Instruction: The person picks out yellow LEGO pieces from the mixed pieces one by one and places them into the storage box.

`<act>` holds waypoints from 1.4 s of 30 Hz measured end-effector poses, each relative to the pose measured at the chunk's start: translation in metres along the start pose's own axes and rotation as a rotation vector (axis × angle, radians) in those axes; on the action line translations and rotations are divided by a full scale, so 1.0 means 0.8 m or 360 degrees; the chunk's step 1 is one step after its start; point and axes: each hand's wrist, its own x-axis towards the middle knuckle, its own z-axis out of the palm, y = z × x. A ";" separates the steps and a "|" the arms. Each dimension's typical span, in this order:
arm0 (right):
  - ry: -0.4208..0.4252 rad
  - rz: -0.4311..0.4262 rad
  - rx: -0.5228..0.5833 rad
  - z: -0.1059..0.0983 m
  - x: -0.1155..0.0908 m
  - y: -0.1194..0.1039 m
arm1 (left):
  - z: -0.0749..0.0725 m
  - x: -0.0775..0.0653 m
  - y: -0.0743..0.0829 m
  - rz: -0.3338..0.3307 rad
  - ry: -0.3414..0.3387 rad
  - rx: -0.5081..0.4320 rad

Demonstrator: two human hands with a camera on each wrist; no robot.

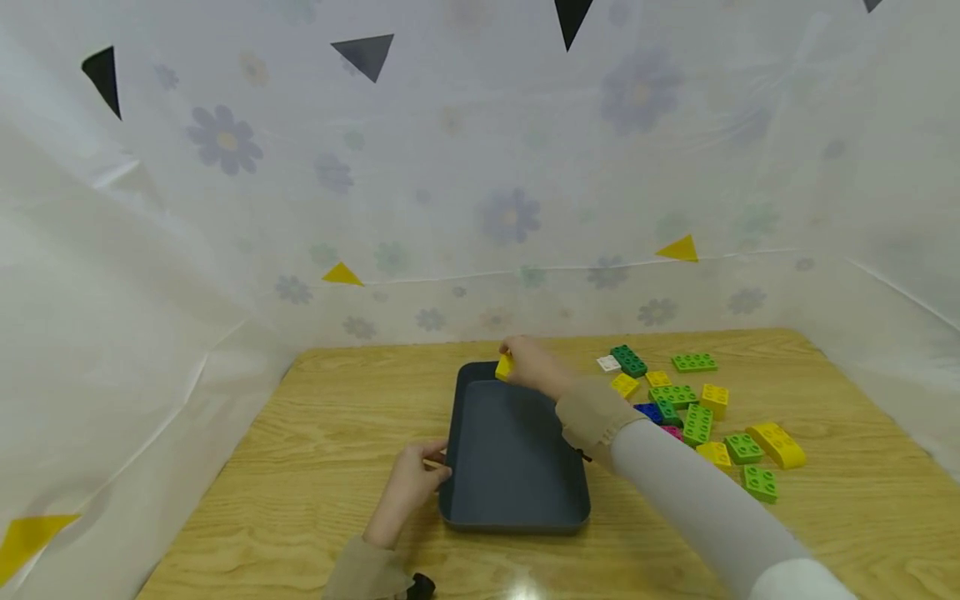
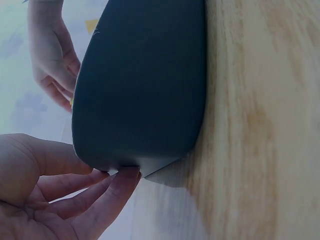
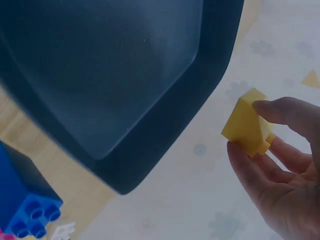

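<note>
A dark grey rectangular tray (image 1: 517,450) lies on the wooden table, its inside bare. My left hand (image 1: 412,479) is at the tray's left side. In the left wrist view that hand (image 2: 65,195) holds the tray's edge (image 2: 140,90) with thumb and fingertips. Above the tray's far end, my right hand (image 1: 534,365) holds a yellow toy brick (image 1: 504,367). The right wrist view shows this brick (image 3: 247,122), slope-sided with small studs, pinched between the thumb and fingers of the right hand (image 3: 285,160), apart from the tray rim.
Right of the tray lie several loose toy bricks, among them a dark green one (image 1: 628,360), a light green one (image 1: 698,423) and a rounded yellow one (image 1: 777,445). A blue brick (image 1: 647,412) is partly behind the right forearm. A patterned white curtain (image 1: 480,208) hangs behind the table.
</note>
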 end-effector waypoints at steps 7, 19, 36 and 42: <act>0.0052 0.0025 0.0049 0.025 0.014 -0.004 | 0.000 0.000 0.001 -0.0017 -0.0004 -0.0011; 0.0095 0.0089 0.0080 0.061 0.025 0.000 | -0.002 -0.003 -0.002 -0.0013 0.0006 -0.0010; 0.0037 0.0064 -0.0009 0.091 0.037 0.002 | 0.000 -0.003 -0.003 0.0008 0.0003 -0.0021; -0.0013 0.0134 -0.0012 0.097 0.034 0.000 | -0.001 -0.003 -0.004 0.0003 0.0014 -0.0035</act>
